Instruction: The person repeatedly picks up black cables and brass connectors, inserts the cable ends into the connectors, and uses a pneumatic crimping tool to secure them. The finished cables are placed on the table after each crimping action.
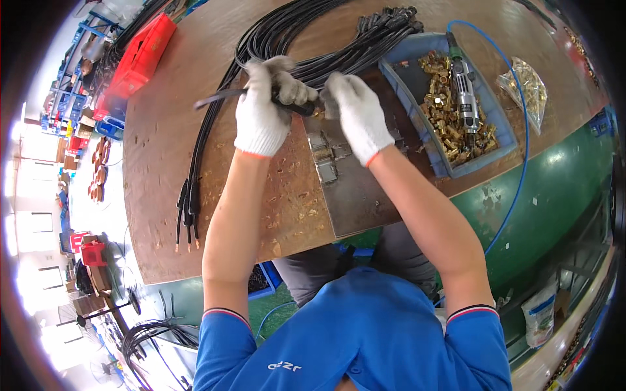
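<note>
My left hand (264,107), in a white knitted glove, is closed around a black cable (220,97). The cable's loose end sticks out to the left, and its thicker black end (304,109) shows at the fingers on the right. My right hand (357,116), gloved too, has its fingers drawn together close to that end. A speck of brass colour shows between the hands, but what the right fingers grip is hidden and slightly blurred. Below the hands, a small metal fixture (324,158) sits on a dark plate (357,205) on the table.
A bundle of black cables (274,39) curves across the wooden table (156,150). On the right, a blue-grey bin (427,146) holds brass fittings (450,143) and a power screwdriver (465,91) with a blue hose (525,130). Beyond lies a bag of fittings (525,91). A red crate (140,58) stands far left.
</note>
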A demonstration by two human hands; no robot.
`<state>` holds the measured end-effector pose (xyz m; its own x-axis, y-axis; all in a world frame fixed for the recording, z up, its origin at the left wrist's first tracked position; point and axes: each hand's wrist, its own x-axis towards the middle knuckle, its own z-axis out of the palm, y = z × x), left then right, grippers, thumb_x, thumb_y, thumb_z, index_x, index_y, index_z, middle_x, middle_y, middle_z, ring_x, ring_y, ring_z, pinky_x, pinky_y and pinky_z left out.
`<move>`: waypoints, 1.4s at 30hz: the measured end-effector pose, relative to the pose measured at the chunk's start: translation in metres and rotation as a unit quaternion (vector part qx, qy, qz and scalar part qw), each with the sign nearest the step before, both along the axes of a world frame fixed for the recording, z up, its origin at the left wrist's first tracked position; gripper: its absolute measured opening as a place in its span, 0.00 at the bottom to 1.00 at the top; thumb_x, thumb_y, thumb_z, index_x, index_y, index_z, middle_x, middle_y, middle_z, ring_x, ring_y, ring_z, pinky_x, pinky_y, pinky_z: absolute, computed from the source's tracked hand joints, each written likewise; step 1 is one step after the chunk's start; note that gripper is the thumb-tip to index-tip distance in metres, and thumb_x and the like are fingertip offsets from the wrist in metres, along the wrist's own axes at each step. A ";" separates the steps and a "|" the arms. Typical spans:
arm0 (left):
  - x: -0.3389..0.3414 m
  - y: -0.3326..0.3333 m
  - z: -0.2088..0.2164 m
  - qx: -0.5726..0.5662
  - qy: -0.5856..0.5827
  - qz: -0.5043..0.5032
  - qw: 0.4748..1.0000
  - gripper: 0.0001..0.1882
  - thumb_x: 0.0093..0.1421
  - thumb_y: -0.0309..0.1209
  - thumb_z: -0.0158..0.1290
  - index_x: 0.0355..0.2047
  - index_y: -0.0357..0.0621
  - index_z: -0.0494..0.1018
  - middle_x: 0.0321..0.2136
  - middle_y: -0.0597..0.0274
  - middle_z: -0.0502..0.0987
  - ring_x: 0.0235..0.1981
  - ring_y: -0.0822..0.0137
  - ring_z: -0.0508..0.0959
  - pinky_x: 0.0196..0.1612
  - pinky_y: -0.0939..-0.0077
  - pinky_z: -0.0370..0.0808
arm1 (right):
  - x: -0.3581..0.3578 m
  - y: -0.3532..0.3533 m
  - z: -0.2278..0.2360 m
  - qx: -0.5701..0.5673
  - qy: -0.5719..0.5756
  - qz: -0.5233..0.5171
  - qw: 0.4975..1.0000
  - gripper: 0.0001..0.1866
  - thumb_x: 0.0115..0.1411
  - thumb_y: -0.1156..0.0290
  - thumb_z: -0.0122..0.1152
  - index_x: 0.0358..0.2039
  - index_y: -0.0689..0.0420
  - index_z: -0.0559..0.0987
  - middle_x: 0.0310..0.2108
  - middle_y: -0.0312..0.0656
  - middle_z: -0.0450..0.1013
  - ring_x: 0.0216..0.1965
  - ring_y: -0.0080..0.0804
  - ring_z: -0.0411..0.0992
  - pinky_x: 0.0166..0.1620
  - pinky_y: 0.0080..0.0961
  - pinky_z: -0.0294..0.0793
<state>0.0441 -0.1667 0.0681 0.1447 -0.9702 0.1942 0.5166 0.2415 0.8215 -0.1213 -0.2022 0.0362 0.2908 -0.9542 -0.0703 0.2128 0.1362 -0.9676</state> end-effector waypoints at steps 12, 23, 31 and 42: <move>-0.007 -0.019 -0.036 0.087 -0.210 -0.046 0.973 0.23 0.78 0.41 0.49 0.26 0.43 0.74 0.19 0.72 0.71 0.21 0.79 0.66 0.26 0.76 0.64 | 0.024 -0.027 -0.018 -0.016 -0.045 0.112 0.993 0.35 0.69 0.36 0.62 0.38 0.62 0.88 0.22 0.35 0.76 0.25 0.20 0.73 0.29 0.21 0.71; 0.011 -0.035 -0.071 -0.119 -0.588 0.093 0.795 0.11 0.71 0.24 0.50 0.34 0.32 0.80 0.23 0.63 0.79 0.26 0.71 0.78 0.30 0.70 0.76 | 0.036 -0.028 -0.025 0.004 -0.169 0.149 0.974 0.23 0.80 0.54 0.53 0.49 0.64 0.84 0.44 0.37 0.82 0.46 0.22 0.77 0.52 0.24 0.76; -0.029 -0.018 -0.086 0.021 -0.295 0.143 0.944 0.16 0.68 0.20 0.45 0.47 0.34 0.82 0.41 0.57 0.87 0.44 0.66 0.85 0.48 0.72 0.82 | 0.022 -0.035 -0.050 -0.240 -0.058 0.130 0.960 0.17 0.74 0.67 0.53 0.41 0.65 0.86 0.34 0.43 0.82 0.37 0.27 0.78 0.45 0.28 0.77; -0.018 0.042 -0.045 0.138 -0.341 0.249 0.896 0.28 0.81 0.49 0.44 0.48 0.34 0.82 0.37 0.61 0.84 0.36 0.74 0.78 0.40 0.74 0.77 | -0.003 -0.003 -0.024 -0.045 -0.011 -0.016 0.999 0.29 0.73 0.47 0.63 0.56 0.64 0.83 0.50 0.41 0.82 0.48 0.25 0.78 0.55 0.27 0.77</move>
